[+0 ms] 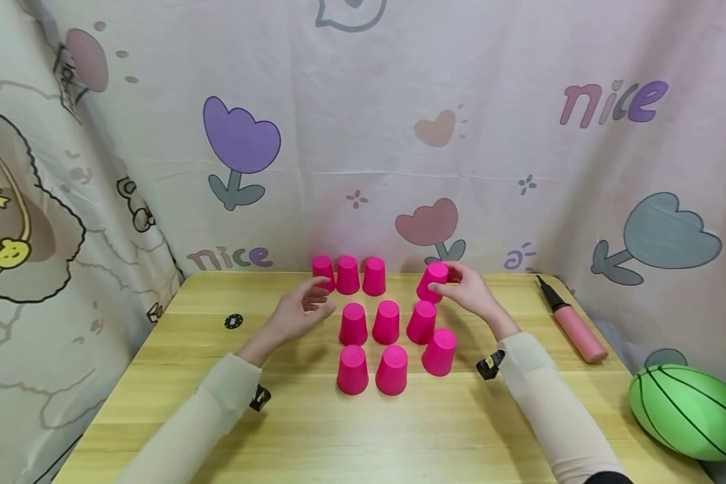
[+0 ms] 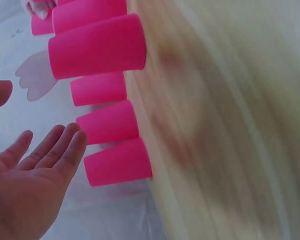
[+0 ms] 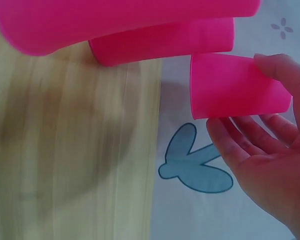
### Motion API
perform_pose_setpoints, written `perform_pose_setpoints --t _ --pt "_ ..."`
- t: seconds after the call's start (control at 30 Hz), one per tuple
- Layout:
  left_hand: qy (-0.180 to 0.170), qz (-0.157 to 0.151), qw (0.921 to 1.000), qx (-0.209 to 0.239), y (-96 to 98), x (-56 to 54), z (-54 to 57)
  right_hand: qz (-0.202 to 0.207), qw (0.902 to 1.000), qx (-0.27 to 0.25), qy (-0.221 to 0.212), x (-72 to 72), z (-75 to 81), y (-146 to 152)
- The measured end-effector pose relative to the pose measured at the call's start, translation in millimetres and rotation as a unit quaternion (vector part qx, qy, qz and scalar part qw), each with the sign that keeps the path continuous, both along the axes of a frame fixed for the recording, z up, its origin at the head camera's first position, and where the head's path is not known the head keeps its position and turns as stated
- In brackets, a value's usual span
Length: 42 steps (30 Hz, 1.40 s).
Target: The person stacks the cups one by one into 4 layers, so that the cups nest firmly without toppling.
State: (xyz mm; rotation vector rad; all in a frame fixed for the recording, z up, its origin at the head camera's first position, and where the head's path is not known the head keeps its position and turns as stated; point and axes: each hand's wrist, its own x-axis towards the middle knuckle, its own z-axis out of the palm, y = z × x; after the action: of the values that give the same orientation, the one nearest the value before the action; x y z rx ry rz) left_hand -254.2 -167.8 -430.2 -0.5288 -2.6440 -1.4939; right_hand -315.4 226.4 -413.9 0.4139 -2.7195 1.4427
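Several pink cups stand upside down on the wooden table in loose rows. My right hand [image 1: 468, 293] pinches one pink cup [image 3: 230, 87] at the back right, thumb on one side and fingers on the other. That cup tilts slightly, and its rim looks raised off the table in the right wrist view. My left hand [image 1: 299, 310] hovers with spread fingers beside the back-left cup [image 1: 323, 270], holding nothing. In the middle row stand three cups, one of them the centre cup [image 1: 386, 323]. Nearer me are a front-left cup [image 1: 353, 371], a front-middle cup [image 1: 391, 371] and a slightly offset cup [image 1: 439, 352].
A black round chip [image 1: 233, 321] lies on the left of the table [image 1: 314, 437]. At the right are a pink hand pump [image 1: 577, 333] with a black nozzle and a green ball [image 1: 690, 411]. A printed curtain [image 1: 351, 134] hangs right behind the table's back edge.
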Motion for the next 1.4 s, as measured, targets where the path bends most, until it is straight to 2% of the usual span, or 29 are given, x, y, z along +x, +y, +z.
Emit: perform_pose_setpoints --t 0.23,0.57,0.87,1.07,1.4 --pt "-0.018 -0.021 0.9994 -0.018 8.0 3.6 -10.9 0.014 0.9999 0.001 -0.006 -10.8 -4.0 -12" --pt "-0.069 -0.032 0.9965 -0.034 17.3 6.3 -12.6 0.034 0.9989 0.031 0.003 -28.4 -8.2 -26" --pt "-0.066 -0.038 0.9963 -0.040 21.3 4.0 -16.3 0.055 0.9972 0.051 0.001 -44.2 -14.1 -39" --pt "-0.061 -0.045 0.9963 -0.042 24.4 3.9 -14.7 0.069 0.9958 0.059 -0.009 -52.6 -20.4 -43" --pt "-0.063 -0.046 0.9955 -0.053 27.1 4.2 -14.3 0.075 0.9947 0.061 -0.036 -58.8 -28.8 -48"
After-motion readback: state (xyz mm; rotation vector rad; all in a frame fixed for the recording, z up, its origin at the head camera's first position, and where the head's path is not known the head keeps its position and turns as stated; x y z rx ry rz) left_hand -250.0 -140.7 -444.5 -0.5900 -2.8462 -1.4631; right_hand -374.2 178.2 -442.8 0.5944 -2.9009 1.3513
